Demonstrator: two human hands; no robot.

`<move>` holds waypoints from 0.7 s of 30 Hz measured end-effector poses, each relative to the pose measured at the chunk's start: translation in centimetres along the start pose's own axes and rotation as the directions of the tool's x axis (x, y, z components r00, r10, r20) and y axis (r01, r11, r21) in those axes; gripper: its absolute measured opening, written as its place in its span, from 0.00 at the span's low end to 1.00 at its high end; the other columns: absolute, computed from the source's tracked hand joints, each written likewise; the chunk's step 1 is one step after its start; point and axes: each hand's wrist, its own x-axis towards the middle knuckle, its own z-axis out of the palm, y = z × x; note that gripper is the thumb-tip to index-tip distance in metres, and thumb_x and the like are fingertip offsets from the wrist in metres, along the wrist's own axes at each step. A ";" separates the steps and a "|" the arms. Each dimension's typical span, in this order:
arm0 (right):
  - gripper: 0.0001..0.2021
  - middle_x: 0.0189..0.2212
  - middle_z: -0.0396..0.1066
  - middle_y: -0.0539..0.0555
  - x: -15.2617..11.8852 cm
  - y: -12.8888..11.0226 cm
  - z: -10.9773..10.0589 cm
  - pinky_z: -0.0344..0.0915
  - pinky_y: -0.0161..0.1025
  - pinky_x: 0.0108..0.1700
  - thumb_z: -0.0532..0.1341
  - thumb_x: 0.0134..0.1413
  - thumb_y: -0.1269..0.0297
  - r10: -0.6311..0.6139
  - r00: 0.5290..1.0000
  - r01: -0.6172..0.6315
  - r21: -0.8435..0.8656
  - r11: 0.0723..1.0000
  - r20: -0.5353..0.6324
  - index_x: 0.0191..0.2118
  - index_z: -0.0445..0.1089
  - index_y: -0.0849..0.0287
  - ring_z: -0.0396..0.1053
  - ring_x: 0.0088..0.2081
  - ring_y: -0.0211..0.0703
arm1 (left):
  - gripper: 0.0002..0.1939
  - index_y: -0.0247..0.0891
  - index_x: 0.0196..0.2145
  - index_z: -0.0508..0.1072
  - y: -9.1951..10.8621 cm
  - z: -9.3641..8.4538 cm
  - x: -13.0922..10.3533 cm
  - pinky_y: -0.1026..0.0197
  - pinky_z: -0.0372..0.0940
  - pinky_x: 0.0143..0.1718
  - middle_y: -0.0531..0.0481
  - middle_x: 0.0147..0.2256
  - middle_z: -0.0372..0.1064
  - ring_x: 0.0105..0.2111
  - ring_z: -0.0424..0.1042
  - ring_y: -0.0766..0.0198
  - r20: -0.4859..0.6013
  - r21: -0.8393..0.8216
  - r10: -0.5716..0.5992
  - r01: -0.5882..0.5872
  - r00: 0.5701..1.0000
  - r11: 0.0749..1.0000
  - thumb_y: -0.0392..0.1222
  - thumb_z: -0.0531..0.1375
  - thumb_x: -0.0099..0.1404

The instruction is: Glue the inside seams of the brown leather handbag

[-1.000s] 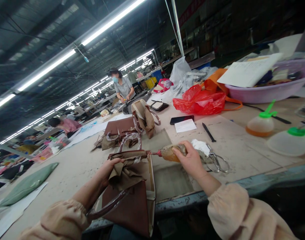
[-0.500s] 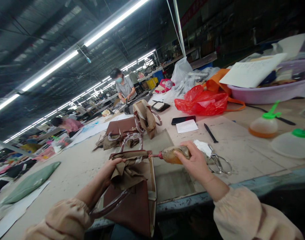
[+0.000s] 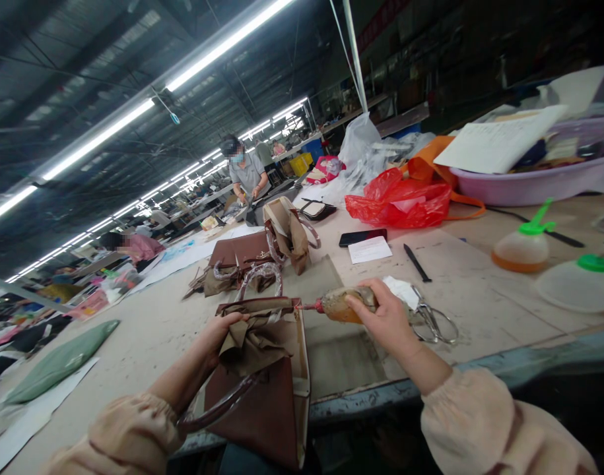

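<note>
- Head view: the left forearm reaches up and inward from the lower left, bringing the left hand (image 3: 225, 333) to the near side of the brown bag (image 3: 255, 412).
- Its thumb lies over the crumpled lining (image 3: 255, 343), pinching it at the bag's upper edge; the other fingers are mostly hidden.
- The right forearm slants up and inward from the lower right, wrist roughly in line with it.
- The right hand (image 3: 388, 320) grips the amber bottle (image 3: 342, 306), thumb pressed to its near side, fingers curled over the far side.
- The bottle lies nearly level, its red nozzle (image 3: 311, 306) pointing left to the bag's upper corner.
- The bag hangs tilted at the table (image 3: 484, 284) edge, between the forearms.
- Scissors (image 3: 434, 324) lie just beside the right hand.
</note>
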 end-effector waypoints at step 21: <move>0.08 0.30 0.68 0.50 0.0 0.4 0.1 0.63 0.42 0.39 0.62 0.55 0.57 0.028 0.999 -0.028 -0.008 1.000 -0.032 0.35 0.65 0.54 0.66 0.34 0.45 | 0.07 0.33 0.31 0.75 -0.2 0.0 0.0 0.58 0.72 0.25 0.45 0.25 0.77 0.21 0.75 0.56 0.014 -0.001 0.032 -0.032 0.999 0.999 0.34 0.64 0.52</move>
